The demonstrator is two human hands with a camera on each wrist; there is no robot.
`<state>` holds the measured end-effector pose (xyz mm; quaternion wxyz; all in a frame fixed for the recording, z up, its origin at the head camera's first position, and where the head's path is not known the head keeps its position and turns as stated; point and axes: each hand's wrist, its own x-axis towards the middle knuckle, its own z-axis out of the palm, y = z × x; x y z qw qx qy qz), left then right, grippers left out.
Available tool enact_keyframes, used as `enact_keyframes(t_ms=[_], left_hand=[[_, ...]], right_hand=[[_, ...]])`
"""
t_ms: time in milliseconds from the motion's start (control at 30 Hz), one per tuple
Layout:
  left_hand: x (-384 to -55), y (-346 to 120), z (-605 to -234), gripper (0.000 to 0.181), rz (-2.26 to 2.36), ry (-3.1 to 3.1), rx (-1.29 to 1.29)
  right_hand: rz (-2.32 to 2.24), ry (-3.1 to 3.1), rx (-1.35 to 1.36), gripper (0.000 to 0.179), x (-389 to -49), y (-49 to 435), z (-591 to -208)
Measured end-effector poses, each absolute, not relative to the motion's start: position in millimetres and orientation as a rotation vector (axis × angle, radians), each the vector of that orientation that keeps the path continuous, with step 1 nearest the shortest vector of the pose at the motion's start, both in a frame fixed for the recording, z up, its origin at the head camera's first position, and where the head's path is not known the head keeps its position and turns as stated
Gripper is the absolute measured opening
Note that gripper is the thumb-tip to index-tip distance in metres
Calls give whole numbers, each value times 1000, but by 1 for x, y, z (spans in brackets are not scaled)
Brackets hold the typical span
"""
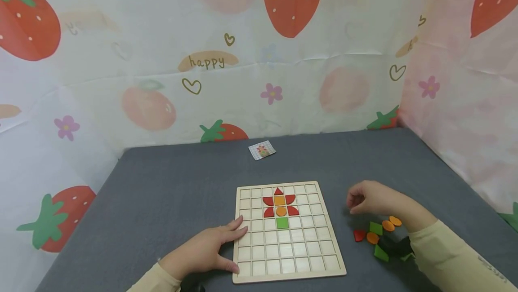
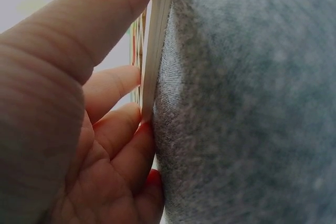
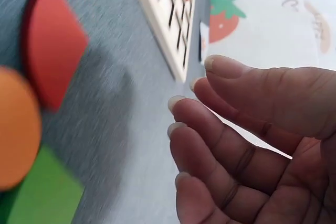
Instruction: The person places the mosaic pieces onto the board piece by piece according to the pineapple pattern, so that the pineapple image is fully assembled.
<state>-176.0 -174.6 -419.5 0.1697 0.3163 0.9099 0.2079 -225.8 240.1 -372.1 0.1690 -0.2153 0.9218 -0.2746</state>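
A wooden grid board lies on the grey cloth. In its upper cells sit a red triangle, an orange square, several red rounded pieces, an orange disc and a green square. My left hand touches the board's left edge with thumb and fingers spread. Right of the board, my right hand hovers above loose pieces, fingers loosely bent with nothing between them in the right wrist view. Below it are a red quarter piece, an orange disc and a green piece.
A small pattern card lies behind the board. More orange discs and green pieces lie near the right wrist, partly hidden by a dark wrist strap. Strawberry-printed curtains hang at the table's back and sides.
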Motion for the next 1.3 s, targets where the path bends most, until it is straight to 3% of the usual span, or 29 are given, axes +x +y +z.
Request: enact_keyframes(t_ms=[367,633,1300], left_hand=[[-178,-175,-423,87,572,2587,880],[-178,-175,-424,87,573,2592,884],[-177,-175,-419,89,600,2576,895]], right_hand=[[-751,2636,-571,8,-221,276,-382],[-704,2581,-426,18,-216,291,-385],[-688,2576,-505,17,-212,296,-392]])
